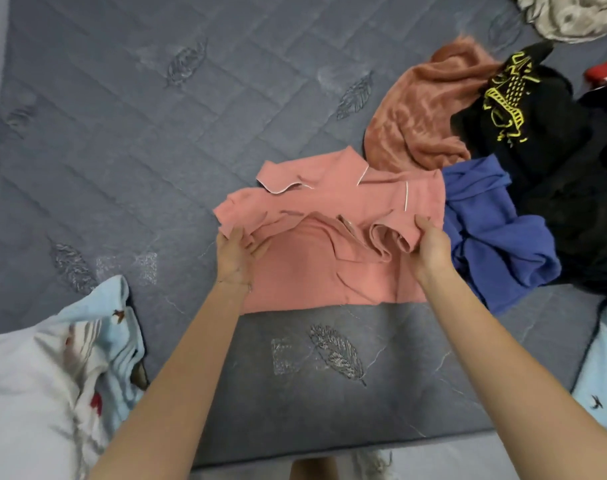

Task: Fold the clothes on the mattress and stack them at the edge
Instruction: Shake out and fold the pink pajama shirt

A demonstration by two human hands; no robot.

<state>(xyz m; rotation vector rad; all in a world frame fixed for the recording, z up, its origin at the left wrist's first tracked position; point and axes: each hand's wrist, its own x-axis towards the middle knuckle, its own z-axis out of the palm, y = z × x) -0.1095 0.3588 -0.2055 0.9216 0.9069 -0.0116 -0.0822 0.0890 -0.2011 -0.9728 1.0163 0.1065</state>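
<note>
Head view, item one: I log a pink shirt at the centre of the grey quilted mattress, lower half flat and upper half bunched. The left hand has its fingers clamped on the bunched cloth at the shirt's 9 o'clock side, and the right hand has its fingers clamped on a fold at its 3 o'clock side. Item two: an unfolded heap at 2 o'clock, made up of a blue garment touching the shirt, a rust-brown garment and a black garment with yellow print, plus a light-blue patterned cloth at 8 o'clock.
</note>
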